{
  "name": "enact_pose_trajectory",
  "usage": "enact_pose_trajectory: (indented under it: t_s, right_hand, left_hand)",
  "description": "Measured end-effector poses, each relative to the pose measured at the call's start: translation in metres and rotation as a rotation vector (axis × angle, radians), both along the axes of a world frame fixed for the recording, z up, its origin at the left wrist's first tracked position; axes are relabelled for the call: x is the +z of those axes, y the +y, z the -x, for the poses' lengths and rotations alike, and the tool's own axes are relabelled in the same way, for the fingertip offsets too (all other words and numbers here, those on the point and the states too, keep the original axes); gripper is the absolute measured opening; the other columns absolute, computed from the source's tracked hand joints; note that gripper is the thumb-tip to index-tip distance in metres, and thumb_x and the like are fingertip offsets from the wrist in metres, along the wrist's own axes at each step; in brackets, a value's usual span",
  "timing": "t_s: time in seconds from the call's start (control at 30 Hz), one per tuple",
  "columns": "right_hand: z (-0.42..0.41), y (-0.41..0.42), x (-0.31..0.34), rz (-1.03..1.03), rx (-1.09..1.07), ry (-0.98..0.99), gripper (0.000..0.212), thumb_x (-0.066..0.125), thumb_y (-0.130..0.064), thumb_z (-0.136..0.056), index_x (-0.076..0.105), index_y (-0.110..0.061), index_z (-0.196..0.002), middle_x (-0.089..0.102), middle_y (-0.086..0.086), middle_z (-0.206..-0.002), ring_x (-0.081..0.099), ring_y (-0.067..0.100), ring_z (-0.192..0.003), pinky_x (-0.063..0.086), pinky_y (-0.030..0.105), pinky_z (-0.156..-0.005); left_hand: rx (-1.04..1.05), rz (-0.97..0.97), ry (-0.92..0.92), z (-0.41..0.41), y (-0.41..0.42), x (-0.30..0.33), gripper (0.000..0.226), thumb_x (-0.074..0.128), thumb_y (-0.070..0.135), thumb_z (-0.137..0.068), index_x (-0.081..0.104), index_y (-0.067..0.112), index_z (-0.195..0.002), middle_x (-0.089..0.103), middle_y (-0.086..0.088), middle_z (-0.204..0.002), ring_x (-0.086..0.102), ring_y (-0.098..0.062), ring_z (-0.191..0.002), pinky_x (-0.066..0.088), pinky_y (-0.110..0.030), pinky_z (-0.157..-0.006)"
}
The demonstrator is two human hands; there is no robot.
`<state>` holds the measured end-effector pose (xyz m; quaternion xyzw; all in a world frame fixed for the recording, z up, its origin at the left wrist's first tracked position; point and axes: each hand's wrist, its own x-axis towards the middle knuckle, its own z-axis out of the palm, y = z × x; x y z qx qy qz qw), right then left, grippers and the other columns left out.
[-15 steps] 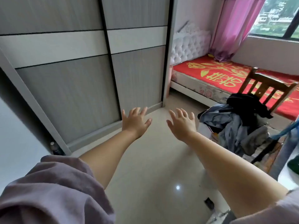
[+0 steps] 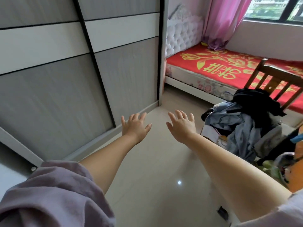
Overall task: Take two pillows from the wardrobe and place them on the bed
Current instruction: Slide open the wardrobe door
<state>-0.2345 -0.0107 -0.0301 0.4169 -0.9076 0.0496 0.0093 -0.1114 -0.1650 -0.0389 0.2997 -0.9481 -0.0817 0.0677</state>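
Head view, looking forward and down. Both arms reach out over the pale floor (image 2: 147, 185). The left hand (image 2: 135, 126) and the right hand (image 2: 181, 126) lie side by side at the centre, palms down, fingers spread wide — each empty and touching nothing. The wardrobe (image 2: 65, 79) fills the field from 9 to 12 o'clock; its grey and white sliding doors are closed, so the pillows cannot be seen. The bed (image 2: 213, 66), covered in red cloth with a yellow pattern, sits at 2 o'clock, its white padded headboard (image 2: 182, 33) just beside the wardrobe's end. A wooden chair (image 2: 275, 81) heaped with clothes (image 2: 242, 125) stands at 3 o'clock, between the right hand and the bed. A pink curtain (image 2: 224, 20) hangs at 1 o'clock.
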Motion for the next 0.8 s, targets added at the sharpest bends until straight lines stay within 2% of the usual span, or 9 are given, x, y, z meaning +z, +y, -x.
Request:
enact_pose_trajectory:
  t_s: [0.3, 0.57, 0.8]
  right_hand:
    - [0.165, -0.046, -0.006, -0.021, -0.063, 0.018, 0.050, 0.029, -0.044, -0.099, 0.024, -0.026, -0.146, 0.023, 0.009, -0.156, 0.016, 0.028, -0.145, 0.009, 0.060, -0.114]
    - [0.331, -0.124, 0.011, -0.078, -0.022, 0.016, 0.051, 0.031, -0.043, -0.099, 0.023, -0.025, -0.147, 0.019, 0.008, -0.157, 0.016, 0.028, -0.145, 0.009, 0.059, -0.116]
    - [0.416, -0.235, 0.005, -0.083, 0.075, -0.008, 0.052, 0.031, -0.039, -0.100, 0.021, -0.024, -0.148, 0.019, 0.008, -0.156, 0.015, 0.028, -0.145, 0.009, 0.060, -0.116]
  left_hand:
    - [-0.093, 0.001, 0.027, 0.165, -0.051, 0.002, 0.059, 0.032, 0.054, -0.093, 0.024, 0.028, -0.145, 0.032, -0.004, -0.150, 0.024, -0.022, -0.139, 0.003, -0.058, -0.114]
    - [-0.005, -0.006, 0.041, 0.304, -0.131, 0.013, 0.058, 0.032, 0.055, -0.093, 0.023, 0.029, -0.145, 0.032, -0.003, -0.150, 0.024, -0.020, -0.139, 0.005, -0.057, -0.115]
    - [0.088, -0.020, 0.018, 0.391, -0.232, 0.004, 0.061, 0.033, 0.055, -0.092, 0.022, 0.029, -0.145, 0.032, -0.003, -0.151, 0.025, -0.021, -0.139, 0.005, -0.057, -0.114]
